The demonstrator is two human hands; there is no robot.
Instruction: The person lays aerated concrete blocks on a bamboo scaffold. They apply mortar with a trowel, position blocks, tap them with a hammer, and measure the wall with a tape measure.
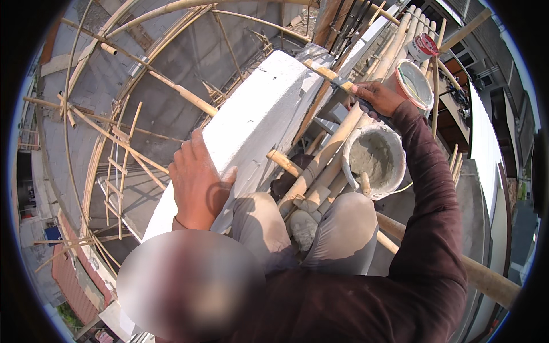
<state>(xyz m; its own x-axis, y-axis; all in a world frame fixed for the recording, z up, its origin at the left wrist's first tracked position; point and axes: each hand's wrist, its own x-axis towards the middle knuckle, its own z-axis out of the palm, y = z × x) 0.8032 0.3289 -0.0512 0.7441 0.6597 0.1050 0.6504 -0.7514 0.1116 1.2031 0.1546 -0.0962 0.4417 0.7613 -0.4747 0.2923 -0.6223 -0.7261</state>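
Observation:
My left hand (198,180) lies with its fingers stretched over the edge of a white, plastered wall top (257,94). Past the far end of this wall, my right hand (380,98) is closed round the near end of a narrow, flat strip (327,73). The strip looks wooden, yellowish-brown with a greyish part near my fingers. Its exact kind cannot be made out. Between my right arm and my knees stands a pail (402,157), crusted with grey and holding wet-looking mortar (377,151). A short handle (365,184) sticks up at its near rim.
Bamboo poles (331,146) run under and ahead of my bent legs. A second pail (394,84) and a red-and-white tub (424,46) stand farther right. Left of the wall, bamboo scaffolding (128,148) rises over a deep drop. A thick pole (489,280) passes behind my right arm.

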